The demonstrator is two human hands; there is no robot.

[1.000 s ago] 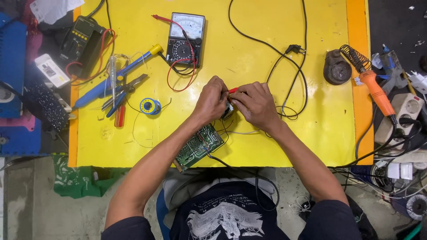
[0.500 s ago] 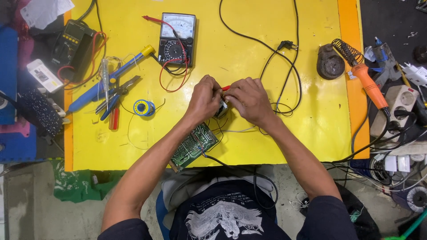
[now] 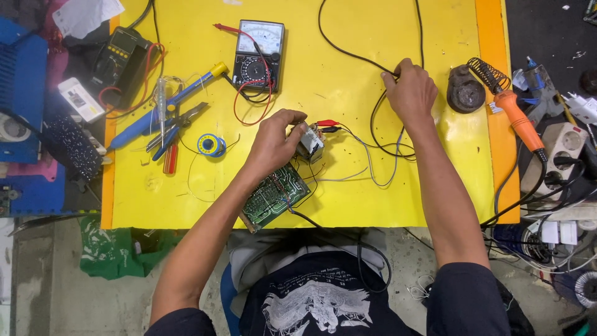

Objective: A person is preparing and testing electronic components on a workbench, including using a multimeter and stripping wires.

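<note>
Near the front edge of the yellow desk (image 3: 348, 205), the left hand (image 3: 273, 140) is pinching a small grey boxy component (image 3: 310, 143) wired to a green circuit board (image 3: 273, 196) overhanging that edge. Toward the desk's right edge, the right hand (image 3: 410, 93) is gripping a thin black cable (image 3: 348, 53), with bare yellow surface lying open between the hands.
</note>
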